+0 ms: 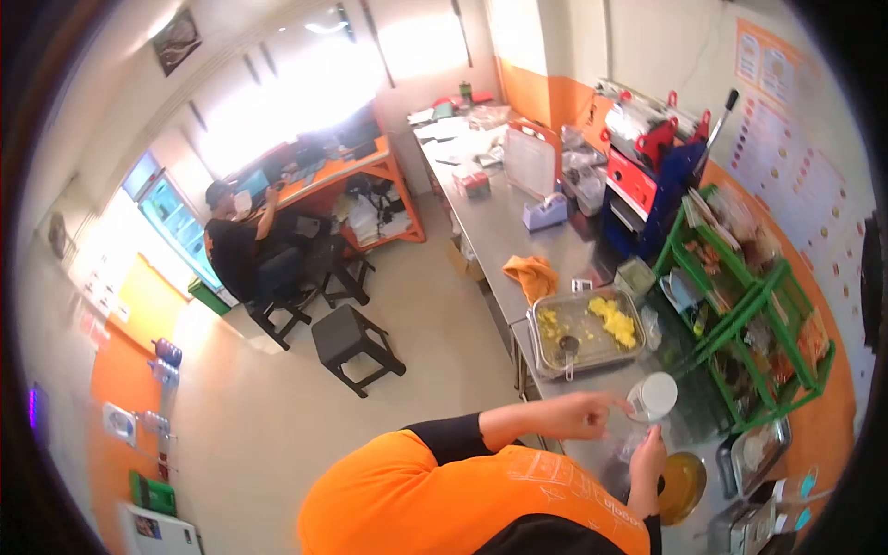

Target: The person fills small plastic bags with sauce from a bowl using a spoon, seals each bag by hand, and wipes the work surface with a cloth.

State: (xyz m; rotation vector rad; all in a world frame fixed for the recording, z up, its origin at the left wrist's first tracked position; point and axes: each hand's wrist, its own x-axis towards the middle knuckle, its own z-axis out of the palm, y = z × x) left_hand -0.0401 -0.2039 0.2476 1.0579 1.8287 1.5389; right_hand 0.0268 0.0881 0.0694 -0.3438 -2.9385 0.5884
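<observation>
My left hand [585, 416] reaches in from the left, fingers curled and index finger stretched toward a white round-lidded tub [654, 396]; whatever its fingers pinch is too small to make out. Just below the tub, my right hand [647, 458] is closed with its thumb up, around something I cannot make out. Beyond the hands, a metal tray [583, 322] holds yellow food [612, 322] in two heaps and a small ladle [569, 347]. A round amber dish [683, 487] lies beside my right hand.
Green racks [731, 314] and a blue-red machine [638, 185] stand along the right wall. An orange cloth [530, 277] and tape dispenser [546, 213] are on the steel counter [495, 231]. A seated person [245, 245] is far left, near a black stool [351, 333].
</observation>
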